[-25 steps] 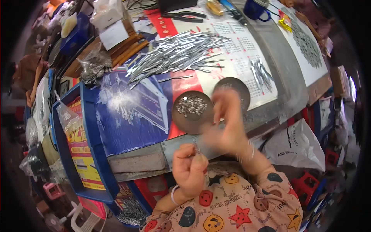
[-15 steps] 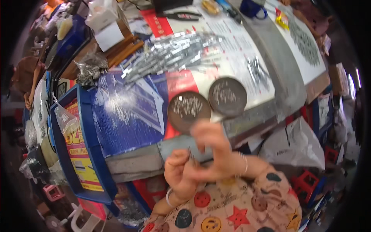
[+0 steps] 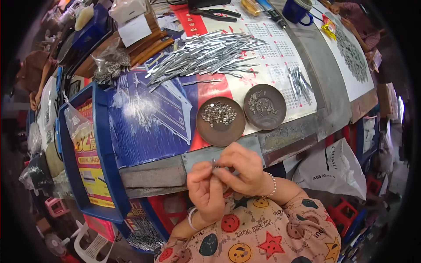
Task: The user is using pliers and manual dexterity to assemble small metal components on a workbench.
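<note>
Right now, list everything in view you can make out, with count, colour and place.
Table: one, grey, centre
Strip pile: many, silver, mid-table
Loose strips: several, silver, table's right
Left dish: one, brown, near hands
Shiny pieces: many, silvery, left dish
Right dish: one, brown, beside left dish
Thin pieces: many, silvery, right dish
Pliers: one pair, black, far side
Mug: one, blue, far right
Tray: one, blue, table's left
Sack: one, white, right, below table edge
Other people: at least two, brownish clothes, left and upper-right edges
Shirt: one, peach, patterned, bottom
Left hand: one, bare, pinching small piece
Right hand: one, bare, fingertips at same piece
</note>
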Demonstrator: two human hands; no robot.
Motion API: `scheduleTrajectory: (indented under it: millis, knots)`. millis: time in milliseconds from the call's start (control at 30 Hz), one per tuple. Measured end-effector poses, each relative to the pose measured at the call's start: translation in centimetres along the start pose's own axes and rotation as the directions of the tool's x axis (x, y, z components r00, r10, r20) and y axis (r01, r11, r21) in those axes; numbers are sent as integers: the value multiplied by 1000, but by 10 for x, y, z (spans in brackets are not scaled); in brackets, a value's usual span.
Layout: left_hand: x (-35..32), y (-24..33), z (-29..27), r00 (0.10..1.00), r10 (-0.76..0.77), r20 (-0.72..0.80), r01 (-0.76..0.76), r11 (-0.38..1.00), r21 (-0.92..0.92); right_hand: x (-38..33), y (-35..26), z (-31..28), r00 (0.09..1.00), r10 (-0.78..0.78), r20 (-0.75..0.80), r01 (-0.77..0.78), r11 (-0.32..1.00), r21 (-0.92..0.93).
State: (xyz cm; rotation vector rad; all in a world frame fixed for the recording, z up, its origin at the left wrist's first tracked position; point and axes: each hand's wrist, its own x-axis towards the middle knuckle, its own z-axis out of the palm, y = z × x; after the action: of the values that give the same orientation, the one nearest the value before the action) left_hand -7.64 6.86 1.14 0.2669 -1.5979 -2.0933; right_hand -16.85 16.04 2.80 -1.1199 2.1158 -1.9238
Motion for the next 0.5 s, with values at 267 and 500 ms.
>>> scheduleTrajectory:
  millis: [267, 500]
  knots:
    - [-8, 5, -2, 988, 45, 150, -79, 971, 227, 0, 1, 1, 998, -48, -37, 49, 999, 8]
    - [-18, -6, 0, 993, 66, 94, -85, 974, 208, -10, 7, 9, 996, -73, -45, 66, 987, -144]
